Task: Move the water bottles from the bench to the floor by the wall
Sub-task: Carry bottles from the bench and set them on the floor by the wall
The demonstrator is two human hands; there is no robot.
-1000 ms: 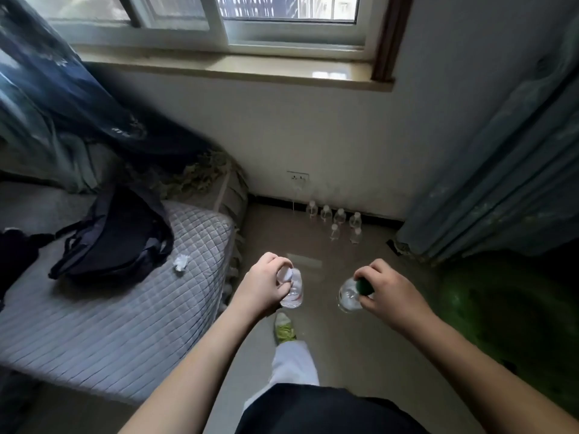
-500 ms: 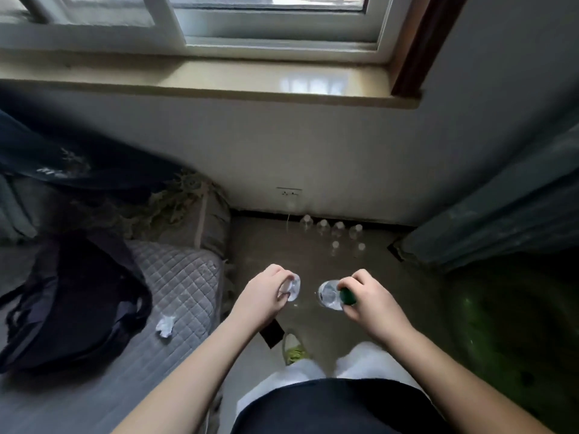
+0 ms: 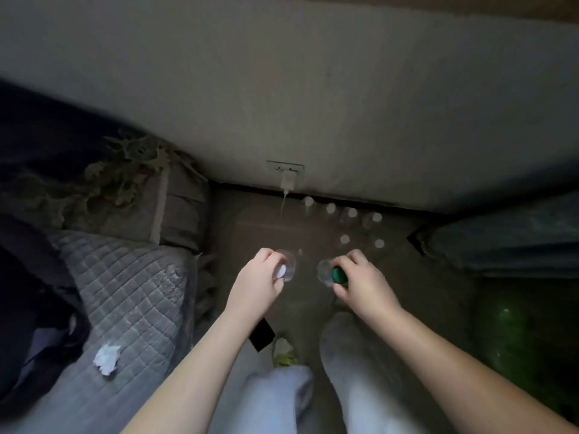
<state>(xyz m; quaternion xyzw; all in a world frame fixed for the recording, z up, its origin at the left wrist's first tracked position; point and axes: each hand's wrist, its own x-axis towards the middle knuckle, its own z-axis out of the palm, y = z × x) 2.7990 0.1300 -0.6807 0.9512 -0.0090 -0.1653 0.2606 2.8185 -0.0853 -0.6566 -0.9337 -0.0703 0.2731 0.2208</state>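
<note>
Down near the wall [image 3: 313, 104], each hand grips one bottle by its top, left hand [image 3: 261, 281] at nine o'clock, right hand [image 3: 360, 283] at three, ready to set them beside the others.

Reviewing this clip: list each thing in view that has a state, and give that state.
left hand: grip closed round the white-capped bottle, held above the floor.
right hand: grip closed round the green-capped bottle, held above the floor.
six bottles by the wall: standing upright, capped.
charger: plugged into the wall socket.
tissue: crumpled, lying on the bench.
</note>
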